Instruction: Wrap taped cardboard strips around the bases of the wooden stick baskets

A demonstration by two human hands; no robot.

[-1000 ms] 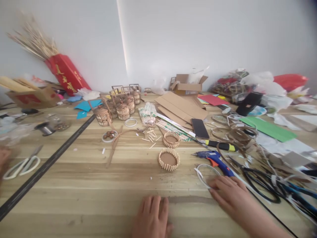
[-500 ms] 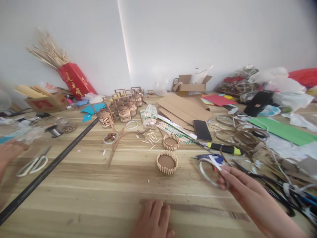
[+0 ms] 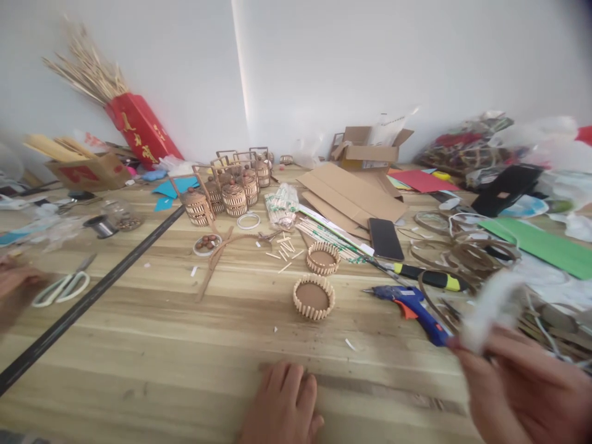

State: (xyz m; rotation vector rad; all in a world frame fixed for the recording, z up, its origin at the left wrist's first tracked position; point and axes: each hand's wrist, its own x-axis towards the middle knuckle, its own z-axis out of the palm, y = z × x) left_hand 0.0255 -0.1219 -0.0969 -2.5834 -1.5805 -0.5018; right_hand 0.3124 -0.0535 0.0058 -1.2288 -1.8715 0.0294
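My left hand (image 3: 284, 404) lies flat on the wooden table (image 3: 152, 357) at the bottom centre, fingers together, resting on the end of a thin brown strip (image 3: 383, 390) that runs off to the right. My right hand (image 3: 522, 388) is raised at the lower right and grips a white tape ring (image 3: 493, 305), which is smeared by motion. Just left of that hand lies a blue and orange glue gun (image 3: 411, 303). Two small round trays edged with wooden sticks, one nearer (image 3: 314, 297) and one farther (image 3: 322, 257), sit ahead of my left hand.
A phone (image 3: 385, 238), a yellow-black cutter (image 3: 428, 279), flat cardboard (image 3: 351, 197) and coiled strips (image 3: 462, 253) crowd the right. Small stick baskets (image 3: 234, 197) stand at the back. A long black bar (image 3: 92, 296) crosses the left. Another person's hand (image 3: 13, 280) is beside white-handled scissors (image 3: 62, 287).
My right hand picked the white tape ring off the table, lifted it and swung it right and nearer to me. My left hand stayed on the strip. The view shifted slightly.
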